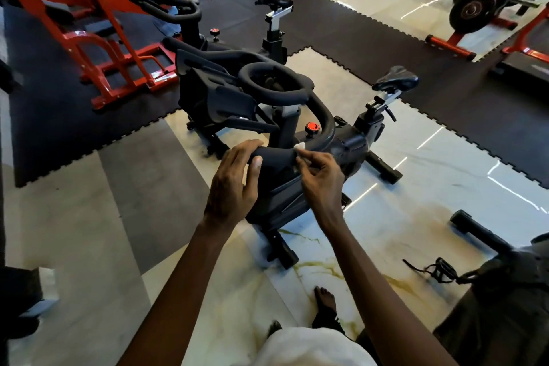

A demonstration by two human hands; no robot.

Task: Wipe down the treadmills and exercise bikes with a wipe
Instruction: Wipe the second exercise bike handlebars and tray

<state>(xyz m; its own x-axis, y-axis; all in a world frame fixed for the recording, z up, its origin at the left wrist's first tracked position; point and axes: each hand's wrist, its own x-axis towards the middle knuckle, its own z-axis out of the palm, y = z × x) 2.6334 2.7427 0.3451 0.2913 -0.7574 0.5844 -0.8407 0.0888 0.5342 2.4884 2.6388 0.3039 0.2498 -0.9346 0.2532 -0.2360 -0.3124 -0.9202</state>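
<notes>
A black exercise bike (285,92) stands in front of me on glossy marble tiles, its looped handlebar near the centre and its saddle (396,77) to the right. My left hand (234,181) grips the near end of the handlebar (274,156), fingers curled over the top. My right hand (319,175) pinches a small white wipe (299,146) against the same bar just to the right. A red knob (312,127) sits behind the bar.
A second black bike (190,18) stands behind the first on black rubber mats. Orange weight machines (89,24) fill the far left, and a plate rack (475,3) the far right. Part of another bike (490,246) is at the lower right. My bare foot (325,300) is on the tiles.
</notes>
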